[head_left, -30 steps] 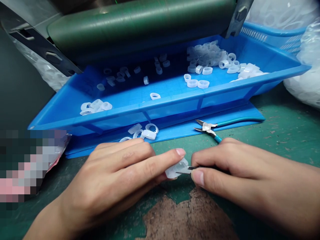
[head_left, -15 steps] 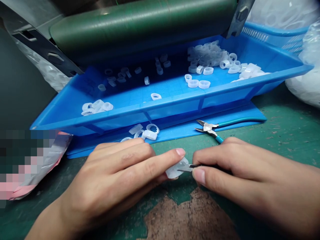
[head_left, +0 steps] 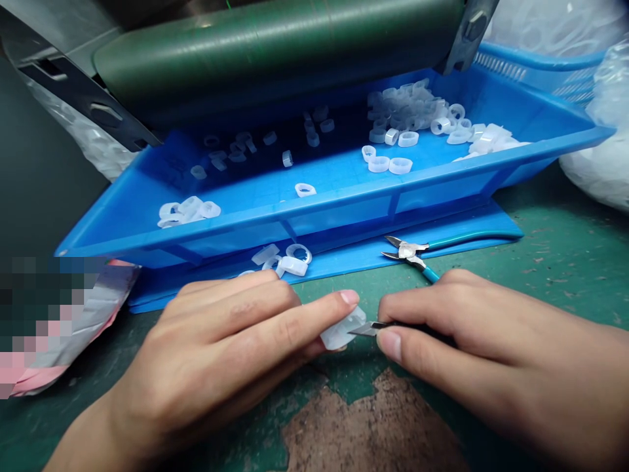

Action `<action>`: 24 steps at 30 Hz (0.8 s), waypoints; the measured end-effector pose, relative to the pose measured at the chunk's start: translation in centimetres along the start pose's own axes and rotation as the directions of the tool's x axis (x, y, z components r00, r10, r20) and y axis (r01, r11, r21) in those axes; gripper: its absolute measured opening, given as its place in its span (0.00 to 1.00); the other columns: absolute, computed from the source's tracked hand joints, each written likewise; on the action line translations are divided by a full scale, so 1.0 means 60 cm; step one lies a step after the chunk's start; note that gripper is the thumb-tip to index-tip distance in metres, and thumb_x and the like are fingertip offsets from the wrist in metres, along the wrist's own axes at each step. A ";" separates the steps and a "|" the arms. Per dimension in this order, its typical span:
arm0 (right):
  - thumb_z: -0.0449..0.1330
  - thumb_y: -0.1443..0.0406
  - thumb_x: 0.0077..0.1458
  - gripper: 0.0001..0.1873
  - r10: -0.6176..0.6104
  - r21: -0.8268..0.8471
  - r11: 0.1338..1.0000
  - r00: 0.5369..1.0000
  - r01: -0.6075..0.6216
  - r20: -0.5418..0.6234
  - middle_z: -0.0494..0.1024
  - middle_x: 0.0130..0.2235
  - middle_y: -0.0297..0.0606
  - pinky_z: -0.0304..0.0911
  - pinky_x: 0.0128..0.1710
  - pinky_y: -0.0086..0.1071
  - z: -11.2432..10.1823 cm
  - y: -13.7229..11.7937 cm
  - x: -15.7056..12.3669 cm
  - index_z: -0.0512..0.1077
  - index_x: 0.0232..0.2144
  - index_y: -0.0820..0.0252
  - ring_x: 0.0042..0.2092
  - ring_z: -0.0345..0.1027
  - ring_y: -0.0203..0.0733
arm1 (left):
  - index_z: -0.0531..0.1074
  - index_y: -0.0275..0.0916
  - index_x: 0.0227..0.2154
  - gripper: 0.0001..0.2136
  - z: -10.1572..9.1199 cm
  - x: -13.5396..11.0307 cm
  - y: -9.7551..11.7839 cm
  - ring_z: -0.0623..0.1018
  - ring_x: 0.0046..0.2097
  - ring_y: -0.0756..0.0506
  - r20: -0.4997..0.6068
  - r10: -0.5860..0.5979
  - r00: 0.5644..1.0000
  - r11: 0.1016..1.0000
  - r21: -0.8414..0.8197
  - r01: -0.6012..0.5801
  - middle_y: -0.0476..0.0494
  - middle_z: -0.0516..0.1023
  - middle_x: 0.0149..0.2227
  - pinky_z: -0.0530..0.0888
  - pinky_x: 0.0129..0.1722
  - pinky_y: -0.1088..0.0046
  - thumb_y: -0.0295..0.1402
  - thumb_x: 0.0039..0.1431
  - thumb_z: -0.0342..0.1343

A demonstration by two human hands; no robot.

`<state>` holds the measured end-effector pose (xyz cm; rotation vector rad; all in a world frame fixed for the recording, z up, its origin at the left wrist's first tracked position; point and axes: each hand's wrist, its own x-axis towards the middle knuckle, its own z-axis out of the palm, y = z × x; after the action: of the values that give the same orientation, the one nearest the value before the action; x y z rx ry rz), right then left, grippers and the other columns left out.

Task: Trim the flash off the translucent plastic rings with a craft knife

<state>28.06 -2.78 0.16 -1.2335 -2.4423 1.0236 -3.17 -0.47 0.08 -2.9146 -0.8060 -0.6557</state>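
Your left hand (head_left: 211, 354) has a small translucent plastic piece (head_left: 339, 333) pinched, the extended index finger lying along its top and another fingertip just showing beneath; the piece is milky and smooth-looking, with angled faces, and sits tilted between your two hands. Your right hand (head_left: 457, 341) is closed on a slim craft knife (head_left: 366, 329), thumb and index finger tight together near the base of its flat, pointed steel blade, most of the handle hidden in your grip. The blade tip overlaps the piece's near face, though you cannot tell from here how deep it bites. Just beyond your left knuckles, a few matching oval plastic rings (head_left: 295, 265) lie on a thin blue sheet (head_left: 344, 259). Past your right knuckles rest diagonal cutting pliers (head_left: 407, 251), jaws parted, with glossy teal handles. Farther ahead of both grips, a ribbed-walled blue plastic tray (head_left: 344, 213) holds scattered rings and a heap (head_left: 410, 108) toward its right, under a smooth green roller (head_left: 280, 62). Below your grip, the bench's chipped green paint (head_left: 565, 269) gives way to a ragged, grainy brown patch (head_left: 368, 426).
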 end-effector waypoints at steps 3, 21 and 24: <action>0.73 0.62 0.66 0.02 -0.007 -0.017 1.000 1.000 0.007 0.013 0.93 0.43 0.36 0.76 0.44 0.40 -0.001 -0.002 -0.001 0.87 0.41 0.47 0.42 0.86 0.53 | 0.80 0.46 0.70 0.17 0.004 -0.001 0.002 0.86 0.36 0.49 -0.017 -0.009 1.000 1.000 0.010 0.009 0.53 0.87 0.38 0.77 0.35 0.70 0.34 0.94 0.47; 0.67 0.62 0.76 0.11 0.048 0.036 0.998 0.998 -0.049 0.031 0.94 0.41 0.33 0.74 0.40 0.36 -0.015 -0.005 0.005 0.88 0.38 0.47 0.41 0.86 0.49 | 0.80 0.46 0.70 0.18 0.006 -0.003 -0.002 0.83 0.33 0.50 -0.017 -0.015 1.000 0.996 -0.091 0.013 0.53 0.85 0.37 0.76 0.33 0.70 0.36 0.94 0.48; 0.62 0.60 0.81 0.19 0.089 0.064 0.994 0.995 -0.091 0.037 0.94 0.42 0.33 0.70 0.33 0.34 -0.015 0.004 0.001 0.87 0.35 0.48 0.39 0.86 0.47 | 0.80 0.51 0.71 0.19 0.005 -0.009 0.006 0.83 0.31 0.49 -0.015 -0.075 0.997 0.995 -0.062 0.074 0.54 0.84 0.35 0.77 0.33 0.69 0.35 0.93 0.47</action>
<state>28.59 -2.23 0.63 -1.3263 -2.3771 1.1489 -3.28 -0.98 -0.39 -2.9415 -0.9133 -0.7235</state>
